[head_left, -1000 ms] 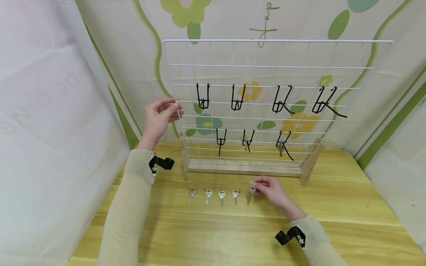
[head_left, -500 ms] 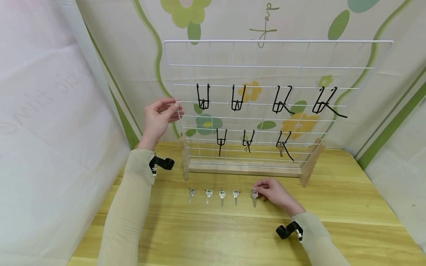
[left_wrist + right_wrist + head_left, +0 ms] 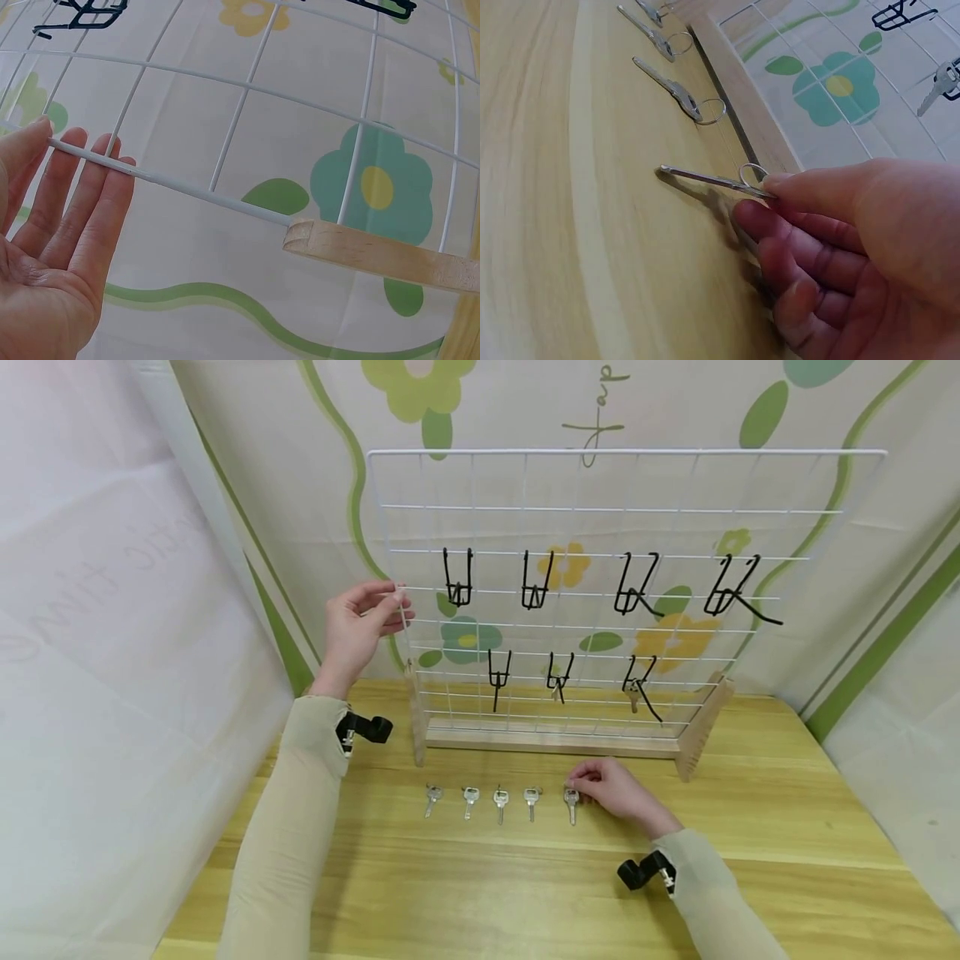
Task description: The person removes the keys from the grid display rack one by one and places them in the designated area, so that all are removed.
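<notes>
My left hand (image 3: 358,625) pinches the left side wire of a white wire grid rack (image 3: 195,193). In the left wrist view its thumb is on one side of the wire and its fingers behind. Between thumb and fingertip my right hand (image 3: 618,795) holds a silver key (image 3: 712,180) by its head, near its split ring (image 3: 751,174). The key is tilted, its tip close to the table; whether it touches I cannot tell. Left of it several more keys (image 3: 500,803) with rings lie in a row.
Black hooks (image 3: 534,583) sit on the grid in two rows. Keys hang from the lower middle hook and the lower right hook (image 3: 634,687). A wooden base (image 3: 551,743) carries the grid on the wooden table (image 3: 450,893). Behind stands a flower-patterned cloth (image 3: 285,485).
The right hand has shifted slightly with the key, which swung from a blurred tilt to hanging more still, a little right of where it was. The left hand has stayed put.
</notes>
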Available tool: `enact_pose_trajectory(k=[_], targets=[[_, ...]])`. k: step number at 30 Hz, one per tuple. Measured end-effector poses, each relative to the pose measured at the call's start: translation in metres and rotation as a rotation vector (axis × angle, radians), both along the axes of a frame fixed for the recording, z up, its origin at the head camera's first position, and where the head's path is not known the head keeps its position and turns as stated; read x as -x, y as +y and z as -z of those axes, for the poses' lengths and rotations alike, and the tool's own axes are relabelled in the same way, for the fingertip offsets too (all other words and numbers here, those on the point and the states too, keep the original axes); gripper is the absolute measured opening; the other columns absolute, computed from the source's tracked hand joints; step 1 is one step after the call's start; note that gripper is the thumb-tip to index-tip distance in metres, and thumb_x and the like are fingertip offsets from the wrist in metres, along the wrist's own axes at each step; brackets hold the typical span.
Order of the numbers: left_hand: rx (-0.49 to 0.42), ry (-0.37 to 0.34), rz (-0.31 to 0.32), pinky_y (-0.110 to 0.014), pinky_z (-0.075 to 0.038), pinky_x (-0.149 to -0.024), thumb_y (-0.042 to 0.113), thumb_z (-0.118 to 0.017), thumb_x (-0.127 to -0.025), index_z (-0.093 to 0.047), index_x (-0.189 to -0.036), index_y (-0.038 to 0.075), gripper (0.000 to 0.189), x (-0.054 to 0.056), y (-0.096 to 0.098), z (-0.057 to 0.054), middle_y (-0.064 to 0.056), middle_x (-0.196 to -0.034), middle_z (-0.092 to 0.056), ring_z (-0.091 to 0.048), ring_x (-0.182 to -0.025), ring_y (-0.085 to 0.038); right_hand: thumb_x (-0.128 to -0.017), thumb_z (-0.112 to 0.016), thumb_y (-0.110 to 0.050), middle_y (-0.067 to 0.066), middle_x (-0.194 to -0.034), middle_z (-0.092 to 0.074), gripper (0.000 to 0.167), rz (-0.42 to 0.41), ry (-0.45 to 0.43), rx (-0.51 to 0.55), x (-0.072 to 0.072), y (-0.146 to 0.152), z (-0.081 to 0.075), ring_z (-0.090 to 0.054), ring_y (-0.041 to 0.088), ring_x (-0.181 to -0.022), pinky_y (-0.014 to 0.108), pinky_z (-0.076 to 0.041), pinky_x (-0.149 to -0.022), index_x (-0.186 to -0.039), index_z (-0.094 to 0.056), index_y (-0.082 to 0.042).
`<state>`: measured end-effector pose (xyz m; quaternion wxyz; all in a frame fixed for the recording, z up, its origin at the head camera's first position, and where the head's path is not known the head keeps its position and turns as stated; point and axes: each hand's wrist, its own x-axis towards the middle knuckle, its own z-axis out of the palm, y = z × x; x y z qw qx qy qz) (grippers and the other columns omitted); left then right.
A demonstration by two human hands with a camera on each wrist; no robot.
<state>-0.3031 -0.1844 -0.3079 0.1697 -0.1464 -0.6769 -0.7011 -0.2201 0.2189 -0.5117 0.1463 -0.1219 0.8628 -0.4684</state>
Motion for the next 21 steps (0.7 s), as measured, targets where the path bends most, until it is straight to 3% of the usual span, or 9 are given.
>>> enact_pose_trajectory(k=[21], targets=[[0.002,0.016,0.001,-0.033,-0.063,-0.077,0.015,-0.074,-0.096,-0.072,-0.114,0.000,0.023,-0.0003,-0.0001,0.0003,-0.014,-0.099,-0.074,-0.075,-0.084,-0.023,-0.098,-0.069,-0.009,-0.002,-0.079,-0.067,0.007,0.045,0.076,-0.142,0.0021,-0.0056,0.0022,-0.061,0.015,-0.071,0.029,-0.052,-0.063,-0.093,-0.074,-0.008]])
